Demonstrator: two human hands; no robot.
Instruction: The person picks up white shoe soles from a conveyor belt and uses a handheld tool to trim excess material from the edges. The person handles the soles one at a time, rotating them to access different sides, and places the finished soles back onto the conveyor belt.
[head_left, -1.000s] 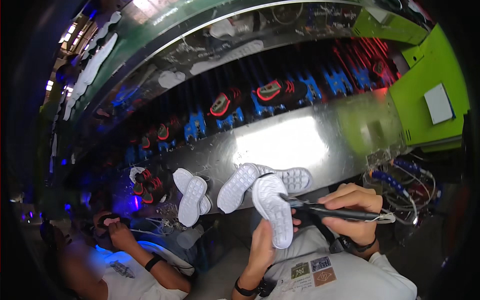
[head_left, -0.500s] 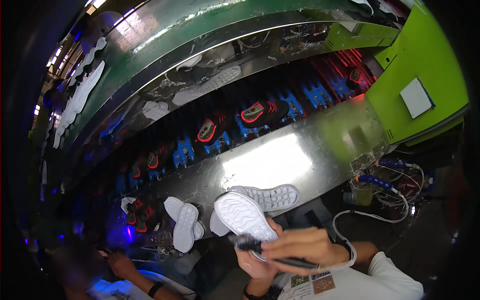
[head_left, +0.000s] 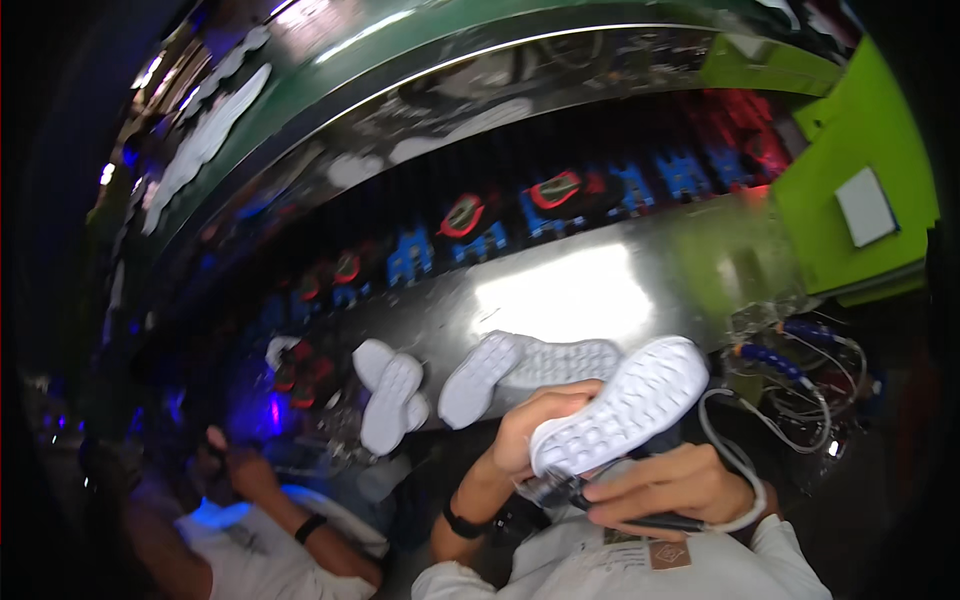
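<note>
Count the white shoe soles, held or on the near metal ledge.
5: one sole in the left hand; two overlapping soles beyond it; two crossed soles farther left. More may hide underneath.

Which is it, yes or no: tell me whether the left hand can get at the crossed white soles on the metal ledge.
Probably not as things stand: the left hand holds another white sole. Otherwise, the way to the crossed soles looks free, past the nearer sole lying on the metal ledge.
</note>
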